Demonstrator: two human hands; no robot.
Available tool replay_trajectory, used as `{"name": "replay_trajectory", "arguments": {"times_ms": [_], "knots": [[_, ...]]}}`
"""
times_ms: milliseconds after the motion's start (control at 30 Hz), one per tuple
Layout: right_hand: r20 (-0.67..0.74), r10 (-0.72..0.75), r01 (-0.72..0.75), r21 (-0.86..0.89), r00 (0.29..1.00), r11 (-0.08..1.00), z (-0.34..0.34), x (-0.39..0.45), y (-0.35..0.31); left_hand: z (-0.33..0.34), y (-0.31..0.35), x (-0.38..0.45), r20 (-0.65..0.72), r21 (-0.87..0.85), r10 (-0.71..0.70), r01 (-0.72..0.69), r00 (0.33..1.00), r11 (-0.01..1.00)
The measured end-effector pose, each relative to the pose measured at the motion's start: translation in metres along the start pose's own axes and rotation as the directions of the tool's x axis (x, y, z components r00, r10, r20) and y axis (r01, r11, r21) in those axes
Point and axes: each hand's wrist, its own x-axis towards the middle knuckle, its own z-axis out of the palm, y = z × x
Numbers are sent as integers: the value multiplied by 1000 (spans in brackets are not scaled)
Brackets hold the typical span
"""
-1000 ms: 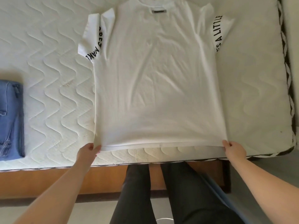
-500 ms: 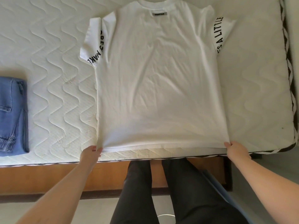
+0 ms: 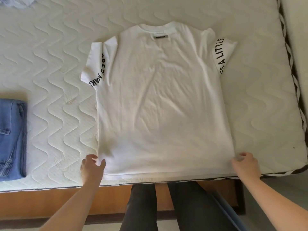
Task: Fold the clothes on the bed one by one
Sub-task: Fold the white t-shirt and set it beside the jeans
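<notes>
A white T-shirt (image 3: 160, 100) lies spread flat on the quilted mattress (image 3: 50, 64), collar far from me, black lettering on both short sleeves. My left hand (image 3: 91, 169) pinches the shirt's near left hem corner between thumb and fingers. At the near right hem corner my right hand (image 3: 245, 165) has its fingers curled round the cloth edge. The hem lies along the mattress's front edge.
Folded blue jeans (image 3: 11, 139) lie at the left edge of the mattress. A bit of pale cloth (image 3: 16, 2) shows at the far left corner. The wooden bed frame (image 3: 50, 202) runs below the mattress, with my dark-trousered legs (image 3: 166, 207) against it.
The view has tilted so the whole shirt sits lower in frame. Both hands have shifted up from the hem onto the side edges of the shirt's lower corners.
</notes>
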Motion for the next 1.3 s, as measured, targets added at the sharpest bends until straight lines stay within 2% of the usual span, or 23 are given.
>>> {"name": "replay_trajectory", "arguments": {"times_ms": [100, 167, 233, 367, 467, 567, 700, 900, 1000, 1067, 1200, 1300], "knots": [[-22, -105, 107, 164, 994, 981, -8, 21, -39, 4, 62, 11, -12, -36, 232, -233, 973, 972], [-38, -194, 197, 244, 980, 950, -12, 37, -70, 9, 113, 21, -11, -51, 363, -363, 932, 930], [-93, -210, 229, 341, 973, 912, -20, 53, -105, 16, 165, 30, 4, -59, 471, -470, 882, 881], [-80, -173, 187, 574, 982, 797, -40, 85, -166, 32, 265, 48, 117, 11, 669, -674, 734, 738], [-108, -190, 214, 649, 976, 730, -61, 115, -200, 46, 326, 60, 194, 68, 758, -780, 622, 622], [-119, -227, 245, 686, 967, 686, -82, 146, -228, 63, 376, 74, 279, 149, 790, -837, 546, 526], [-136, -290, 306, 647, 947, 698, -105, 185, -253, 87, 433, 89, 371, 256, 803, -882, 467, 395], [-107, -414, 388, 610, 904, 691, -126, 231, -293, 124, 516, 111, 364, 353, 868, -912, 338, 207], [-56, -469, 411, 580, 881, 703, -133, 249, -311, 139, 551, 128, 343, 423, 883, -892, 320, 159], [-37, -462, 412, 517, 886, 750, -136, 260, -317, 154, 560, 137, 338, 463, 891, -878, 304, 124], [-26, -493, 451, 451, 869, 770, -139, 269, -323, 179, 550, 147, 218, 468, 935, -871, 281, 152], [-55, -537, 522, 332, 842, 786, -138, 264, -321, 182, 551, 153, 187, 431, 955, -893, 232, 132]]}}
